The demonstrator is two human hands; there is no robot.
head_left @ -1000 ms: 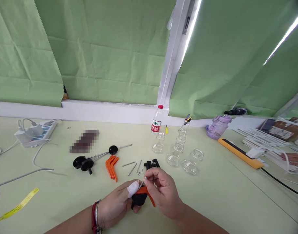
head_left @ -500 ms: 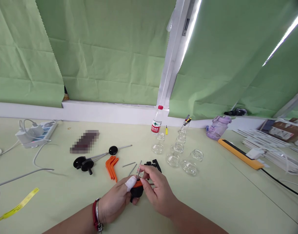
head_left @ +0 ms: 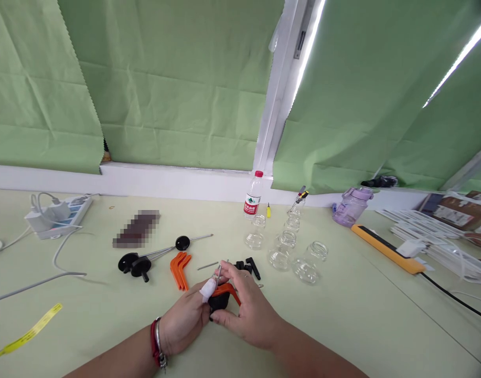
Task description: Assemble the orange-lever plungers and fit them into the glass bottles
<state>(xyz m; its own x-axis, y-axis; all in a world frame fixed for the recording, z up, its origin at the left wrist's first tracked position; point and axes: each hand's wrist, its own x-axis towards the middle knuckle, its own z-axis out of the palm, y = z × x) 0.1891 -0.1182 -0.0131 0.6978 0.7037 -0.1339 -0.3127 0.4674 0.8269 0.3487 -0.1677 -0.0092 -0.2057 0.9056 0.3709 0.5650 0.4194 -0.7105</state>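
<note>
My left hand (head_left: 185, 323), with white tape on its thumb, is closed on a black round part (head_left: 220, 302) low in the middle. An orange bent handle (head_left: 226, 288) lies across the top of that part. Around its other side, my right hand (head_left: 258, 315) is closed too, its thumb low against the black part and its fingers over the upper side. A thin metal rod (head_left: 219, 270) sticks up by the fingertips. More orange bent handles (head_left: 180, 270) lie to the left. Just behind the right hand are small black pieces (head_left: 253, 268) and a loose metal rod (head_left: 207, 265).
Black discs on metal shafts (head_left: 141, 266) lie at left. Behind and to the right stand several clear glass jars (head_left: 281, 254), a water bottle (head_left: 252, 199) and a purple bottle (head_left: 351, 207). An orange power strip (head_left: 385, 248) and a white one (head_left: 73, 215) have cables.
My right hand has shifted from a pinch near the rod to around the black part, its thumb now lower. The orange handle now points right and down. The rod has moved slightly left.
</note>
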